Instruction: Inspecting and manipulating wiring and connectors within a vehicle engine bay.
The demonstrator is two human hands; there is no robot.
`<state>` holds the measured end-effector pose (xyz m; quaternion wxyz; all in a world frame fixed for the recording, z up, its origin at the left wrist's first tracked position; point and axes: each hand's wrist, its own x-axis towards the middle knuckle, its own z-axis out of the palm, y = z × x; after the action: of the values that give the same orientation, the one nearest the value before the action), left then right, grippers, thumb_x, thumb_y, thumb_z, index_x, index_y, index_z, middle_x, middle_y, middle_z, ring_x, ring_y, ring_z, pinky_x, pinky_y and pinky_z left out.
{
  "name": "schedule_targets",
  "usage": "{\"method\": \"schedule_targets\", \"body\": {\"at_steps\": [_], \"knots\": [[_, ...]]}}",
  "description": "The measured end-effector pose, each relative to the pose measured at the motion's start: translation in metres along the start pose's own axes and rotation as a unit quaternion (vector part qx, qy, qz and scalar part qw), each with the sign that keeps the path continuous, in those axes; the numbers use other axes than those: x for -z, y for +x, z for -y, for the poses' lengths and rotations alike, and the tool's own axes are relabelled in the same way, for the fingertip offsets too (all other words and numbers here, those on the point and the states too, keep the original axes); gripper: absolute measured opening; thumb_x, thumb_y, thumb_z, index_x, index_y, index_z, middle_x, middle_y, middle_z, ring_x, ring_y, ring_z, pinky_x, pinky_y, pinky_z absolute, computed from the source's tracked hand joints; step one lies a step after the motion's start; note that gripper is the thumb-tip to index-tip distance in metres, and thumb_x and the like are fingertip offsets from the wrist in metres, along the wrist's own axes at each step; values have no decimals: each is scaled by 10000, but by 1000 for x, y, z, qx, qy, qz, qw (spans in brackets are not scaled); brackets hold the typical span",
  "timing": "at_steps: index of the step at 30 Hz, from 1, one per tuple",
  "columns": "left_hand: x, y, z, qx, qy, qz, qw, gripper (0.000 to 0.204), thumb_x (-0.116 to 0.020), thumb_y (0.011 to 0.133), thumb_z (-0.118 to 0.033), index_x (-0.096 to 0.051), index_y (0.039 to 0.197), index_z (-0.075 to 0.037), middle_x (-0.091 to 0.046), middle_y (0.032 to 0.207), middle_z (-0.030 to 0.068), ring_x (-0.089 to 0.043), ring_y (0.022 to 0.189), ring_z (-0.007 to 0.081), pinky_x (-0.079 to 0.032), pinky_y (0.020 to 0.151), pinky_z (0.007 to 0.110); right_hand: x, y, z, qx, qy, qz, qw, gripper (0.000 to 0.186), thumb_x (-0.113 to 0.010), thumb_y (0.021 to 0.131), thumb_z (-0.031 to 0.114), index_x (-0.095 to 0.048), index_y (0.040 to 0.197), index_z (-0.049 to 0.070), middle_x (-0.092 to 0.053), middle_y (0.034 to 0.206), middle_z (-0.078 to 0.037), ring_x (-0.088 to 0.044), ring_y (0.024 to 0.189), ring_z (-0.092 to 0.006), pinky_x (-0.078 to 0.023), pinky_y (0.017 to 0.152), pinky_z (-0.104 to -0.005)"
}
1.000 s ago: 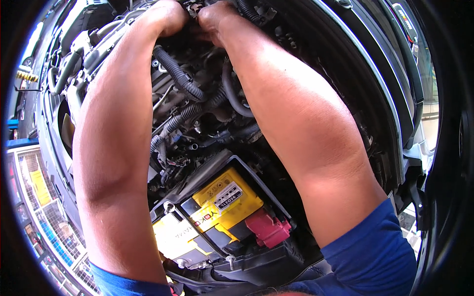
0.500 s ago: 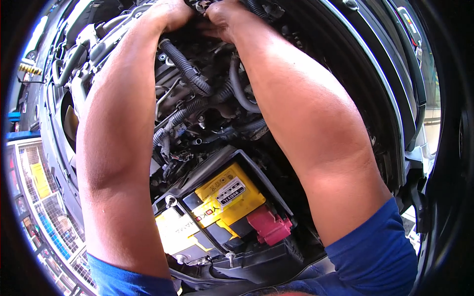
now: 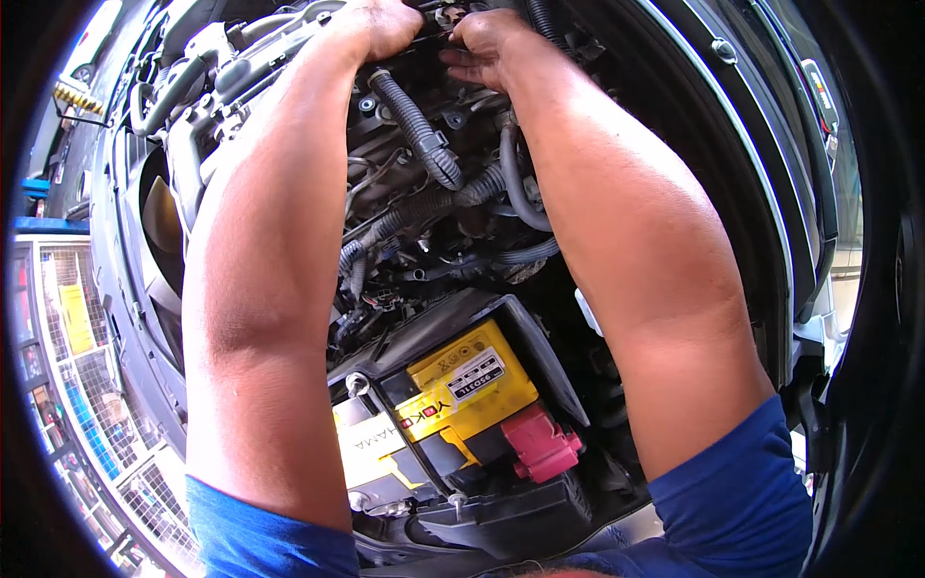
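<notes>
Both my arms reach far into a car's engine bay. At the top edge, my left hand is closed, its fingers curled; whatever is in them is hidden. Just right of it is my right hand, with its lower fingers stretched apart and nothing visible between them. Its upper fingertip is close to a small metallic part, whose kind I cannot make out. Below the hands, a black corrugated hose slants across the engine, near my left wrist.
Between my forearms sits a yellow-and-white car battery with a red terminal cover and a metal hold-down bar. A smooth curved hose runs beside my right forearm. At far left stands a wire-mesh rack.
The view has shifted, so the engine, battery and both arms appear farther right. Both hands stay close together at the far end of the bay.
</notes>
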<state>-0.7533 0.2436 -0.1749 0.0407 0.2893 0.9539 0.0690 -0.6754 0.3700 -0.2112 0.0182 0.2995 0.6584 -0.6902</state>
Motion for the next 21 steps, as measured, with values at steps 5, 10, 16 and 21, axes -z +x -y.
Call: {"method": "schedule_targets", "body": {"at_steps": [5, 10, 16, 21], "knots": [[-12, 16, 12, -172, 154, 43, 972, 284, -530, 804, -185, -744, 948, -67, -699, 952, 203, -673, 878, 350, -534, 777, 443, -1, 6, -1, -2, -1, 6, 1000, 336, -456, 1014, 167, -534, 1340, 186, -615, 1080, -43, -646, 825, -211, -534, 830, -433], [-11, 15, 8, -137, 148, 48, 978, 282, -527, 807, -182, -745, 939, -62, -702, 960, 200, -672, 892, 344, -531, 789, 433, -3, 11, -3, 5, 2, -6, 1000, 305, -450, 1010, 154, -551, 1298, 161, -614, 1078, -47, -642, 828, -215, -522, 831, -434], [-12, 12, 4, -66, 53, 16, 996, 273, -539, 798, -172, -750, 940, -72, -708, 953, 176, -682, 883, 325, -540, 770, 417, -4, 6, -3, 11, 36, -3, 999, 382, -432, 993, 104, -525, 1355, 182, -613, 1119, -56, -643, 860, -226, -505, 855, -441], [-12, 19, 7, -181, 192, 66, 962, 274, -534, 802, -164, -753, 942, -76, -711, 973, 170, -684, 885, 324, -540, 771, 420, -5, -2, -2, -2, 30, -20, 999, 418, -429, 969, 56, -525, 1355, 184, -619, 1131, -63, -651, 872, -232, -509, 841, -443]]}}
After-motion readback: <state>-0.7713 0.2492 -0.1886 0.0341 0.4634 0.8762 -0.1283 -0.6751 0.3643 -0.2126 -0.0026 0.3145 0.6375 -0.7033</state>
